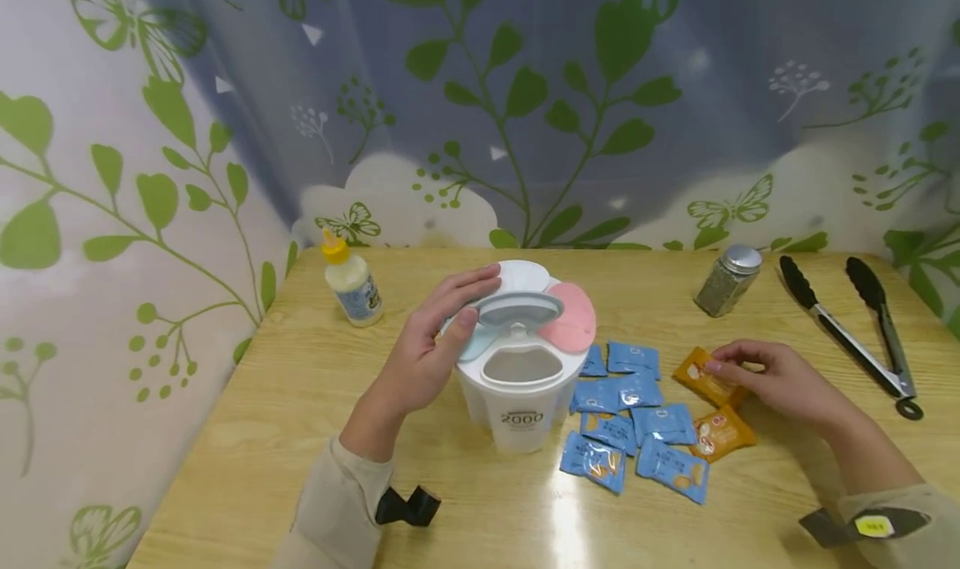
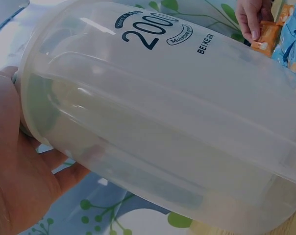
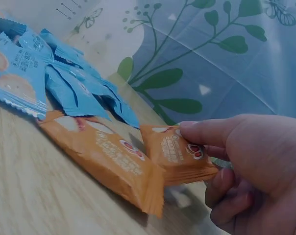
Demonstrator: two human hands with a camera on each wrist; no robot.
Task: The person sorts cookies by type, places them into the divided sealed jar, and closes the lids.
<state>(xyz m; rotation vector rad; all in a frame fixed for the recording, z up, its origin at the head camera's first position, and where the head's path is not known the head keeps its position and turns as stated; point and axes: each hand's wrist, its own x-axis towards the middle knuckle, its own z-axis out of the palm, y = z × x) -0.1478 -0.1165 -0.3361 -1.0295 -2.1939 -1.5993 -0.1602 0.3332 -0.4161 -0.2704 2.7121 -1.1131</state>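
A lidded clear plastic storage container (image 1: 517, 419) marked "2000" stands mid-table, its lid in white, pink and pale blue sections. Its front grey flap (image 1: 521, 309) is raised over an opening (image 1: 522, 365). My left hand (image 1: 427, 344) grips the lid's left side, with thumb and fingers spread round the edge; part of the fingers is hidden in the left wrist view. At the right, my right hand (image 1: 780, 381) pinches an orange snack packet (image 3: 175, 152) between thumb and fingers. A second orange packet (image 3: 104, 161) lies just beside it, near several blue snack packets (image 1: 663, 425).
A squeeze bottle with a yellow cap (image 1: 354, 286) stands at the back left. A glass jar with a metal lid (image 1: 727, 282) is at the back right, near black-and-silver tongs (image 1: 847, 336) lying spread. Patterned curtain (image 1: 480, 119) hangs behind the wooden table (image 1: 285, 436).
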